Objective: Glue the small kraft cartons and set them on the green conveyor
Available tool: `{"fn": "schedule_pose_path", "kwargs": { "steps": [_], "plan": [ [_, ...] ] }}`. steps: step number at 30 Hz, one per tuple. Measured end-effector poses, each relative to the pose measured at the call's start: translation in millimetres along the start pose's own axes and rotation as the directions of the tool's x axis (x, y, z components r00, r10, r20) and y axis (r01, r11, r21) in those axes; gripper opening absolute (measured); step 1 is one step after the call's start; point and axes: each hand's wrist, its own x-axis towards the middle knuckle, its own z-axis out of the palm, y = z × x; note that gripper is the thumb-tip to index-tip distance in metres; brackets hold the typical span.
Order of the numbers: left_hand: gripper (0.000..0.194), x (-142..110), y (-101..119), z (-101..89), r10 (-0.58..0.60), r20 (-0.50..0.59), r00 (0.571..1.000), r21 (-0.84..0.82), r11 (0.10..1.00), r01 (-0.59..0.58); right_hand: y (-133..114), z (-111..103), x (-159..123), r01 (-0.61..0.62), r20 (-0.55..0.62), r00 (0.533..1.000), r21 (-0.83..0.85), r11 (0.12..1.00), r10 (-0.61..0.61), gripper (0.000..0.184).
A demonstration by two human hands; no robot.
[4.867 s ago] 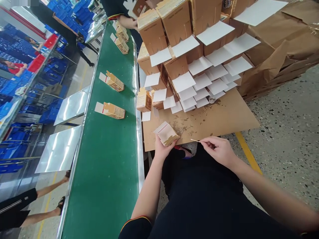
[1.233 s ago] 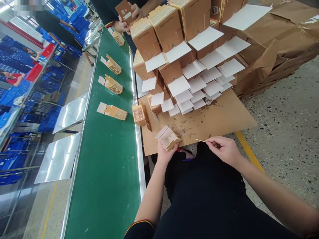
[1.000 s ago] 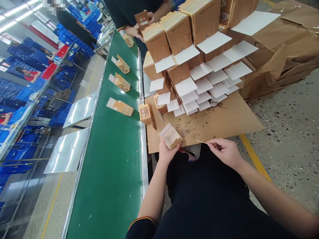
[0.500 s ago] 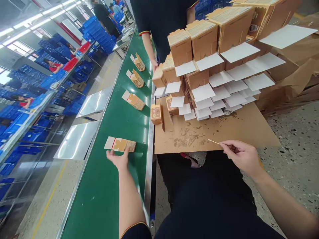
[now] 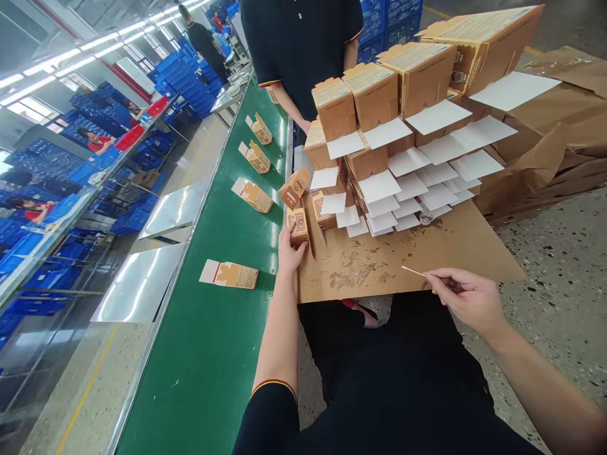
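My left hand [image 5: 290,251] has its fingers and thumb around a small brown carton [image 5: 298,225] at the left edge of the cardboard sheet. Between the fingertips of my right hand [image 5: 467,298] is a cotton swab [image 5: 413,272], its white tip pointing left over the sheet. Just beyond the gripped carton, another carton [image 5: 294,188] leans at a tilt. A carton with a raised white flap [image 5: 232,275] lies on the green conveyor belt [image 5: 190,379], left of my left forearm.
Stacked cartons with white flaps [image 5: 379,186] fill the far part of the stained cardboard sheet [image 5: 379,265]. A small round clear dish [image 5: 425,218] sits by them. Several open cartons [image 5: 253,194] line the belt. Across from me stands a co-worker [image 5: 303,57], one hand behind the stack.
My left hand has left the carton on the belt and moved right onto the carton at the sheet's edge. A carton near the co-worker's hand has come nearer and tilted. My right hand keeps the swab.
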Motion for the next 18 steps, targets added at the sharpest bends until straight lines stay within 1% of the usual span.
{"fn": "schedule_pose_path", "kwargs": {
  "steps": [2,4,5,6,8,10,11,12,13,14,15,16,17,18],
  "plan": [
    [0.072,-5,6,-2.4,0.032,-0.033,0.999,0.037,0.999,-0.031,3,-3,-4,-0.002,-0.031,1.000,0.001,1.000,0.002,0.046],
    [0.070,-19,15,-10.1,0.068,-0.055,0.996,0.105,0.993,-0.062,5,-7,-7,-0.009,-0.067,0.998,-0.007,1.000,0.008,0.049],
    [0.069,-28,20,-15.2,0.085,-0.046,0.995,0.156,0.985,-0.077,6,-9,-8,-0.012,-0.081,0.997,-0.014,1.000,0.011,0.051],
    [0.068,-37,25,-20.6,0.100,-0.025,0.995,0.216,0.972,-0.092,7,-11,-9,-0.016,-0.089,0.996,-0.020,1.000,0.014,0.052],
    [0.066,-54,34,-31.6,0.132,0.057,0.990,0.312,0.939,-0.143,6,-14,-7,-0.025,-0.091,0.996,-0.033,0.999,0.022,0.053],
    [0.067,-65,40,-41.2,0.167,0.155,0.974,0.312,0.927,-0.209,4,-17,-3,-0.026,-0.094,0.995,-0.047,0.999,0.021,0.052],
    [0.066,-67,40,-45.1,0.178,0.164,0.970,0.277,0.936,-0.218,3,-18,1,-0.021,-0.099,0.995,-0.056,0.998,0.015,0.051],
    [0.064,-67,40,-48.0,0.169,0.120,0.978,0.234,0.953,-0.193,3,-18,6,-0.012,-0.106,0.994,-0.066,0.998,0.005,0.050],
    [0.060,-64,38,-49.6,0.123,0.025,0.992,0.188,0.974,-0.125,2,-19,11,0.001,-0.115,0.993,-0.078,0.997,-0.010,0.048],
    [0.054,-59,35,-49.9,0.032,-0.093,0.995,0.133,0.991,-0.020,2,-20,18,0.015,-0.125,0.992,-0.092,0.996,-0.026,0.047],
    [0.050,-53,31,-48.5,-0.085,-0.197,0.977,0.068,0.993,0.100,3,-21,25,0.027,-0.137,0.990,-0.112,0.993,-0.042,0.044],
    [0.047,-46,27,-45.4,-0.197,-0.255,0.947,0.000,0.979,0.203,4,-22,33,0.037,-0.153,0.987,-0.139,0.990,-0.058,0.042],
    [0.048,-40,23,-40.9,-0.280,-0.260,0.924,-0.058,0.960,0.274,4,-23,41,0.043,-0.171,0.983,-0.177,0.983,-0.073,0.038],
    [0.050,-34,19,-35.2,-0.315,-0.230,0.921,-0.082,0.949,0.304,5,-25,50,0.045,-0.184,0.979,-0.227,0.973,-0.089,0.033]
  ]
}}
